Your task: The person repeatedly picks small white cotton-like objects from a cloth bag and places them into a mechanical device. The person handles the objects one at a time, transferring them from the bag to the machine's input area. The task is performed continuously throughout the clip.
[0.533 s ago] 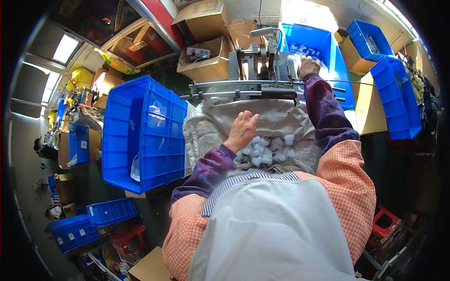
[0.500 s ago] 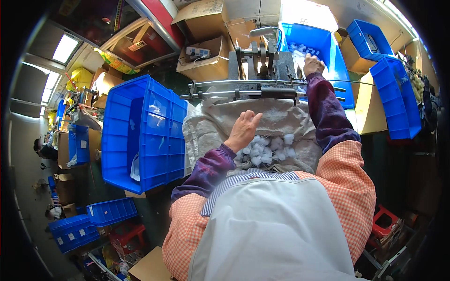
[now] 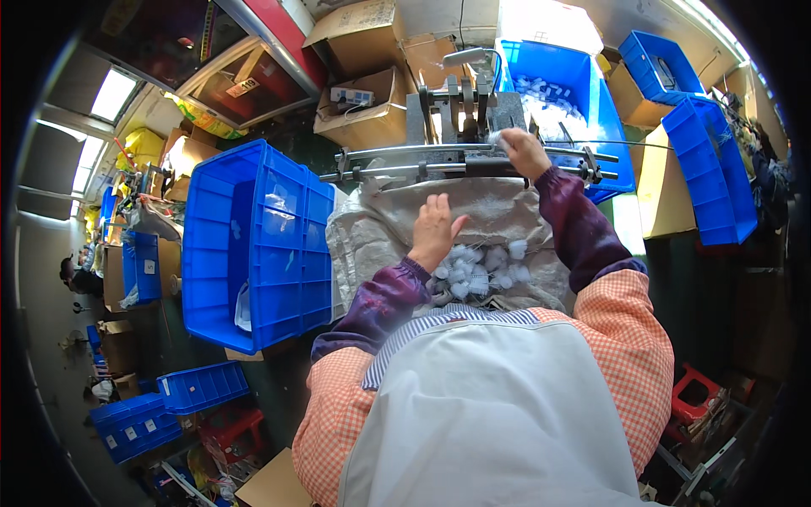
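Observation:
My right hand (image 3: 525,155) is at the right part of the bench machine (image 3: 467,114), by its metal rods (image 3: 397,155). Its fingers are closed, and a small whitish blur shows at their tips, too unclear to name. Over the grey cloth (image 3: 372,224) in front of the machine, my left hand (image 3: 433,230) hovers with thumb and fingers apart, holding nothing. Just right of that hand, a heap of small white bristled plastic pieces (image 3: 477,275) rests on the cloth at my lap.
A blue bin (image 3: 553,63) holding many white pieces stands behind the machine at right. To my left is a large blue crate (image 3: 291,245). Cardboard boxes (image 3: 361,122) sit at the back left; more blue crates (image 3: 710,173) stand at far right. A thin rod (image 3: 634,144) sticks out rightward.
My right hand has come from the blue bin leftward and nearer, to the machine's rods. My left hand has shifted slightly, its fingers now pointing more upward.

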